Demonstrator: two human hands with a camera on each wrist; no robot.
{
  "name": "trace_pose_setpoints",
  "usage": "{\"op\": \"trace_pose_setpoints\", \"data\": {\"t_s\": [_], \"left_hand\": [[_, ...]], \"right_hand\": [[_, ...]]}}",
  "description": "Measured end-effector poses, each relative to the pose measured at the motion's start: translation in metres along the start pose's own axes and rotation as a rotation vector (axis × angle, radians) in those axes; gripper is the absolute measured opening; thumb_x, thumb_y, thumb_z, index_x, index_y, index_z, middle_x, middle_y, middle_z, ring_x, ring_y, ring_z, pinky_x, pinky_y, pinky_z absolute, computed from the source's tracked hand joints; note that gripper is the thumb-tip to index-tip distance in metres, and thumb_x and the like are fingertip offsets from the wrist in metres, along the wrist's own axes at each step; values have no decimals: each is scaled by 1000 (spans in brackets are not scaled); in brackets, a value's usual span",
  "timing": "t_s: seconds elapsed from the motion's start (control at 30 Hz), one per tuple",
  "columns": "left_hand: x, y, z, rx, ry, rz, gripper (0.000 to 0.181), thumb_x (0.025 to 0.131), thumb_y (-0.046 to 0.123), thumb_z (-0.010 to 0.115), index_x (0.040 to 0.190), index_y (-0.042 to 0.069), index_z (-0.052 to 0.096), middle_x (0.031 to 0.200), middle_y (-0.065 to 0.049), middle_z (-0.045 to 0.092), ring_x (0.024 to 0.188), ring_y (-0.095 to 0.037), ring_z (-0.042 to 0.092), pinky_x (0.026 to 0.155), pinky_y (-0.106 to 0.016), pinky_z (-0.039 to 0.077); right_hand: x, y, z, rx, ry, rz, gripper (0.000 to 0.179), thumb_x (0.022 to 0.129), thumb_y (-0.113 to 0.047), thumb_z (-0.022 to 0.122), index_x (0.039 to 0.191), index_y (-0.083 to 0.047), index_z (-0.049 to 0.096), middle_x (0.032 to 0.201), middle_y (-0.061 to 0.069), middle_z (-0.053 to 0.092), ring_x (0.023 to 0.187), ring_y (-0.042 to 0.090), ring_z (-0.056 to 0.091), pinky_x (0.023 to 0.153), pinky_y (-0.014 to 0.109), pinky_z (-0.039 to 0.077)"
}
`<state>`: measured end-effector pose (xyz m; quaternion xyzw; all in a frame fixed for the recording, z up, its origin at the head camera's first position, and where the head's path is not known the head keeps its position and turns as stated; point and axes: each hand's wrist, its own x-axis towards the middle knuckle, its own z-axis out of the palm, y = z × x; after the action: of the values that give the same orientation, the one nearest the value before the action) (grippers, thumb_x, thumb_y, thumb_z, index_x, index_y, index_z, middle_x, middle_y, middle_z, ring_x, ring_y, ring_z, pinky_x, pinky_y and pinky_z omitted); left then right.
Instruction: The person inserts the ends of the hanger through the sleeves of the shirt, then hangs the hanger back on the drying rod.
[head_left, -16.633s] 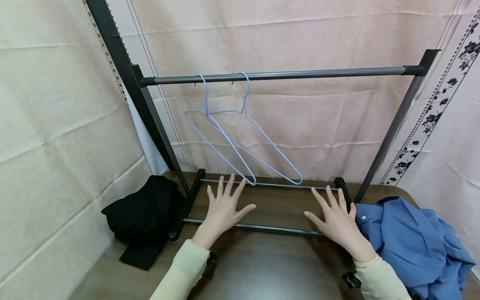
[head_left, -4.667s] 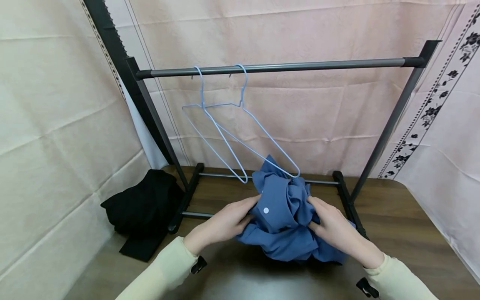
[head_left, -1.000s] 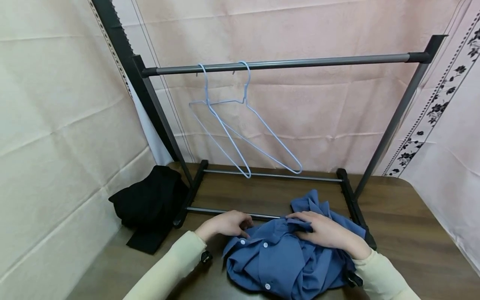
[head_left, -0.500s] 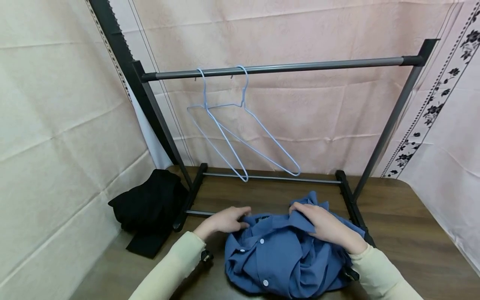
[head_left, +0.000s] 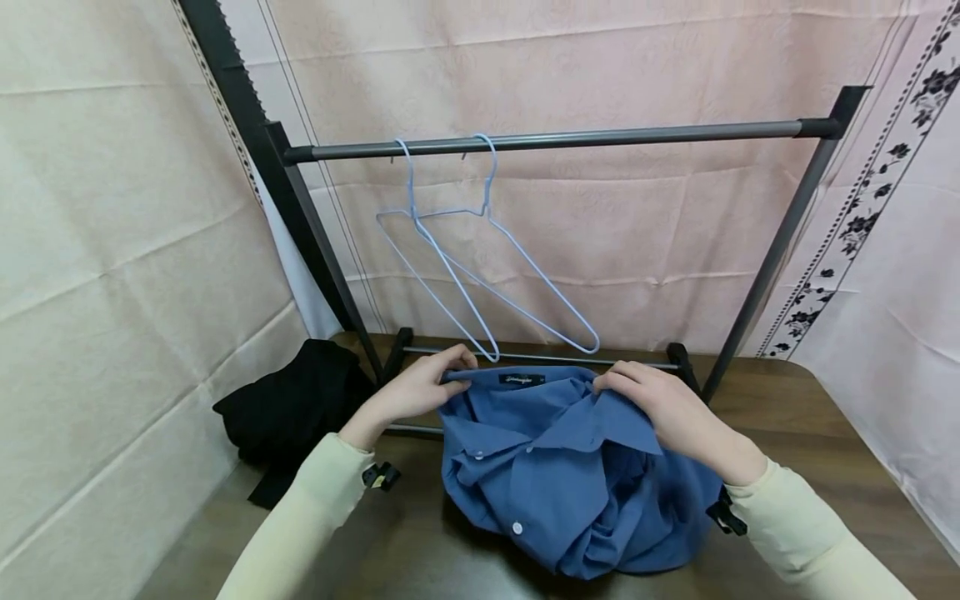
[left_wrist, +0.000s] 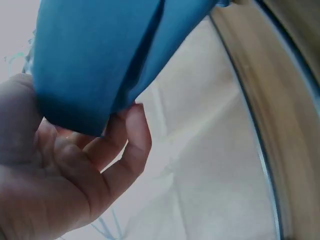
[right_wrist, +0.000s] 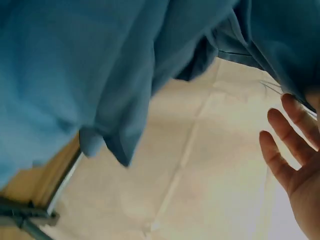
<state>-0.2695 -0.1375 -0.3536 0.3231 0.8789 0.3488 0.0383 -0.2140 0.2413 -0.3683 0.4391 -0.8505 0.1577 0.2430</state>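
Note:
A blue button-up shirt hangs bunched from both hands above the table, its collar toward the rack and a dark label showing inside the neck. My left hand pinches the left end of the collar between thumb and fingers; the left wrist view shows the cloth between them. At the other side of the collar, my right hand pinches the cloth with the thumb, while several fingers extend in the right wrist view. Two light blue wire hangers hang bare on the rack's bar, behind the shirt.
The black garment rack stands on the wooden table, its lower rails partly hidden by the shirt. Folded black clothing lies left of the rack. Pale cloth walls enclose the back and sides.
Long before, both hands were spread and the shirt lay at the right. Over the last second, the hands raised the collar toward the rack and drew it wider, exposing the label.

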Motion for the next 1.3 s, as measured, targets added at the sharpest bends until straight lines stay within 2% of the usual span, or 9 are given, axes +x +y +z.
{"op": "trace_pose_setpoints", "data": {"t_s": [0.1,0.2,0.3,0.4,0.57,0.8,1.0,1.13,1.3], "left_hand": [[-5,8,-6,22,81,2,18,101,12,61,119,15,64,119,-4,68,99,-21,65,77,-38,52],[-8,12,-7,55,176,5,15,99,12,65,114,13,68,106,-1,72,82,-15,64,68,-35,51],[-10,15,-1,88,247,-17,11,97,15,68,108,14,71,97,1,72,79,-10,65,66,-32,52],[-14,15,7,104,278,-45,8,96,17,71,103,15,73,94,2,73,77,-9,65,66,-31,53],[-19,14,22,102,263,-61,6,95,17,71,101,14,73,90,3,72,73,-7,63,62,-28,52],[-24,14,37,116,243,-51,5,96,19,71,98,15,72,87,6,70,66,-6,58,59,-26,49],[-29,13,51,102,225,-41,8,97,19,70,98,12,70,89,6,71,64,-6,56,59,-25,48],[-31,14,61,88,200,-25,7,98,18,68,100,12,70,93,4,73,70,-8,60,65,-27,50],[-30,18,72,49,150,15,8,100,17,65,106,13,69,103,-2,75,95,-17,71,77,-33,54]], "right_hand": [[-4,0,-8,-39,42,-16,23,106,-22,53,126,-15,63,118,1,61,101,21,62,81,46,53],[-8,0,-12,-80,82,-15,46,112,-37,26,125,-15,64,115,0,63,100,21,62,79,45,52],[-13,-1,-13,-104,95,-17,50,112,-37,22,124,-15,66,114,-1,63,99,20,63,79,43,53],[-19,-3,-8,-109,89,-23,49,112,-36,23,124,-15,66,113,-1,63,98,19,63,79,41,53],[-31,-8,2,-97,81,-36,48,112,-37,24,126,-14,65,112,-1,63,95,18,62,76,41,53],[-42,-14,17,-137,44,-87,50,113,-30,20,125,-14,66,107,-2,62,90,16,61,74,38,53],[-50,-19,29,-128,53,-100,46,113,-30,24,124,-16,66,103,-5,62,87,13,60,74,35,53],[-54,-23,36,-100,42,-87,48,113,-27,21,127,-16,65,104,-5,62,88,12,60,74,34,53],[-54,-30,44,-73,17,-71,51,112,-28,16,131,-14,61,109,-4,62,94,14,62,77,38,55]]}}
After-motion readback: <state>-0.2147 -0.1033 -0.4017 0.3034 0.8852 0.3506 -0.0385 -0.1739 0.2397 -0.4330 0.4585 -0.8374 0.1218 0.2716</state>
